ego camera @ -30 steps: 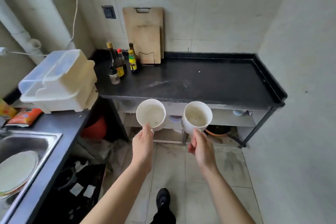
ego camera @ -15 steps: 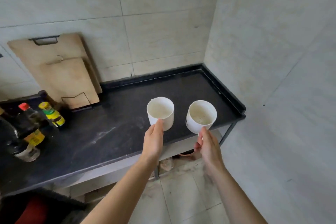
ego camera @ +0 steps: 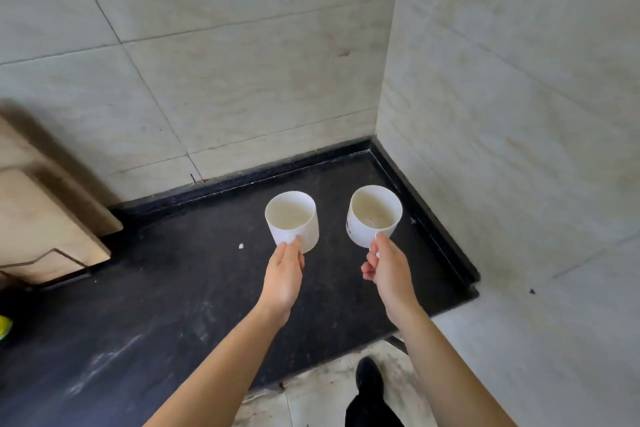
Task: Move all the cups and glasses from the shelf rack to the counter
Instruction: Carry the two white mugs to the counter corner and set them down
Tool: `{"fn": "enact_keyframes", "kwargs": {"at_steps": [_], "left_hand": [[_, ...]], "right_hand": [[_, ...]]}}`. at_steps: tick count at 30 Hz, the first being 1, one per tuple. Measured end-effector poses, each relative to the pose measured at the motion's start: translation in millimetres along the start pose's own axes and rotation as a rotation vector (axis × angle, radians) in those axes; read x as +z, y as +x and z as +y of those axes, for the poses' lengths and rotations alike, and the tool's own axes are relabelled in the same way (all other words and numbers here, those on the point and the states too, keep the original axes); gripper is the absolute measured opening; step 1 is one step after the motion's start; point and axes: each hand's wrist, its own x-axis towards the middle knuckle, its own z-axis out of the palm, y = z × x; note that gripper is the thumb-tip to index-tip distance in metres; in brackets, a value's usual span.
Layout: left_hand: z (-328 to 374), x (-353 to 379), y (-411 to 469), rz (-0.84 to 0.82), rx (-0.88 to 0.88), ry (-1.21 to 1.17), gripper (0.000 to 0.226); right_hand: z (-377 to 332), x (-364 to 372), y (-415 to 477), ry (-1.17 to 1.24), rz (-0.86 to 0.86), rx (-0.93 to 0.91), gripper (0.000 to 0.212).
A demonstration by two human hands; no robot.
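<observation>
Two white cups are over the far right corner of the black counter (ego camera: pixel 173 305). My left hand (ego camera: pixel 284 274) grips the left cup (ego camera: pixel 292 222) at its near side, and the cup looks low on or just above the counter. My right hand (ego camera: pixel 389 270) holds the right cup (ego camera: pixel 372 217) by its near side; this cup tilts a little and hangs slightly above the surface. Both cups are upright with stained, empty insides. The shelf rack is out of view.
Tiled walls close the counter at the back and on the right, with a raised black rim (ego camera: pixel 429 218) along them. Wooden cutting boards (ego camera: pixel 41 218) lean on the back wall at left. The counter's front edge and the floor (ego camera: pixel 311 392) with my shoe lie below.
I have stepped closer and both hands have carried the cups from in front of the counter edge forward and down, over its far right corner.
</observation>
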Motion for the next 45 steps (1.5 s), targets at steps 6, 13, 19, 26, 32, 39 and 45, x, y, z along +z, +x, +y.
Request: {"fn": "enact_keyframes", "kwargs": {"at_steps": [6,13,19,26,32,39,45], "left_hand": [[33.6,59.3,97.2,0.068,-0.039,0.040,0.033],[31.6,100.5,187.1,0.051,-0.030,0.091,0.037],[6.4,129.6,255.8,-0.001,-0.033,0.123,0.034],[-10.3,156.2,307.6,-0.041,-0.078,0.111,0.030],[-17.8,164.4,334.1,-0.023,-0.114,0.139,0.032],[-24.3,172.0,360.2,-0.038,-0.105,0.129,0.036],[-30.6,170.8,366.2,-0.080,-0.109,0.167,0.043]], "right_hand": [[-41.3,-10.5,126.6,-0.066,-0.080,0.030,0.042],[-43.8,-7.6,229.3,-0.119,-0.131,0.050,0.042],[-18.6,1.1,296.5,-0.092,-0.135,0.109,0.038],[-5.8,15.5,352.8,-0.140,-0.096,0.142,0.036],[-4.0,28.3,378.8,-0.128,-0.097,0.160,0.035],[0.2,38.0,403.0,-0.130,-0.094,0.165,0.034],[4.0,35.4,416.5,-0.135,-0.087,0.180,0.037]]}}
